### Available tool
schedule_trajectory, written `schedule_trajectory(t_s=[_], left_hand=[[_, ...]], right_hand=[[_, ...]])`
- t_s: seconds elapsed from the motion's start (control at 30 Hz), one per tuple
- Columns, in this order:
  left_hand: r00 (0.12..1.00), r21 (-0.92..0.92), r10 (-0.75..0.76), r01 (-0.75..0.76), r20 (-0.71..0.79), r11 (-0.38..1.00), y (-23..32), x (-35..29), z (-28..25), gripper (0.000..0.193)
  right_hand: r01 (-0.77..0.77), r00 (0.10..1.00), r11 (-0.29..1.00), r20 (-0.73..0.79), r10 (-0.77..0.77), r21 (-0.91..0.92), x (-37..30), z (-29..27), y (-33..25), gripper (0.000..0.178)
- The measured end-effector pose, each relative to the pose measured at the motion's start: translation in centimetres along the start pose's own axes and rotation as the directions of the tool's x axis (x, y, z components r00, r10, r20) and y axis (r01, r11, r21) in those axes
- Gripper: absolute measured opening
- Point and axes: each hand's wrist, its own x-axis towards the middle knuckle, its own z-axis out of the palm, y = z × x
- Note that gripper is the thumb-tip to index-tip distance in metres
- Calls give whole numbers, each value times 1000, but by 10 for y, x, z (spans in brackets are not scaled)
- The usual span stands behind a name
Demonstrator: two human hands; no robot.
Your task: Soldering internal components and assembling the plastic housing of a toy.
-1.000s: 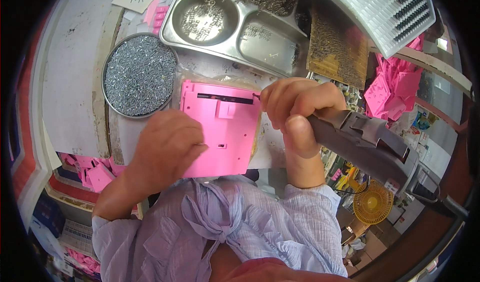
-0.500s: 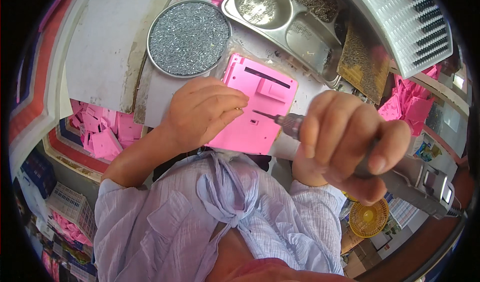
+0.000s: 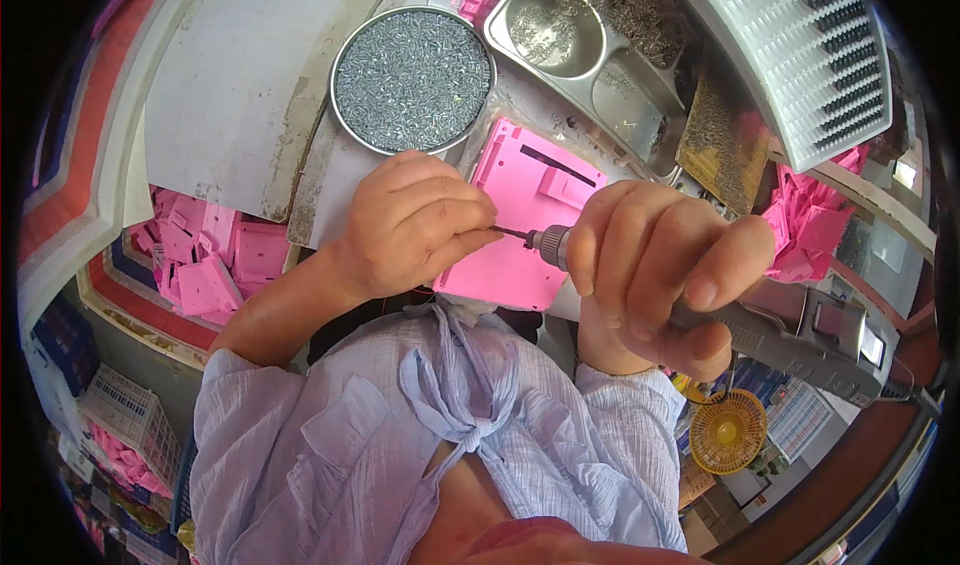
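- Head view: the left hand [image 3: 418,223] reaches over the left part of a flat pink plastic panel [image 3: 505,270]; its fingers curl narrowly, their tips bunched, and I cannot tell whether they pinch anything.
- The right hand [image 3: 655,270] is wrapped around a dark grey powered screwdriver [image 3: 810,340], whose thin dark bit [image 3: 512,232] points left and meets the left fingertips, or very nearly.
- The panel lies on the pale surface [image 3: 230,95], close in front of the torso, its long dark slot [image 3: 557,165] on the far side.
- The step in hand looks like bringing bit and fingertips together above the panel; the next move seems to call for a steady driver, careful alignment and fingertips kept off the bit's point.
- Edges: the panel's near edge sits close to the body, leaving little room there. Far left, a round metal dish [image 3: 333,90] full of small silvery screws [image 3: 410,80] stands just beyond the left hand; far right, a steel compartment tray [image 3: 590,70] limits reach.
- Open room: the broadest stretch of surface is left of the dish; the driver's rear end has space toward the right.
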Motion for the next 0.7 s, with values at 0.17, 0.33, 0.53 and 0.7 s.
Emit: schedule_trajectory(t_s=[0.17,0.33,0.53,0.7], left_hand=[[944,-106,-260,242,-205,964,-19,3,-23,12],[933,-128,-347,335,-94,934,-29,-21,-35,20],[940,12,-320,324,-121,946,-22,-11,-26,14],[977,195,-199,211,-79,958,-17,-3,-24,15]], right_hand=[[84,982,975,-147,-115,-205,8,-13,22,17],[8,967,993,-254,-38,-119,8,-19,46,21],[-42,975,952,-220,-27,-304,-1,-27,65,22],[5,967,972,-245,-64,-233,2,-21,55,22]])
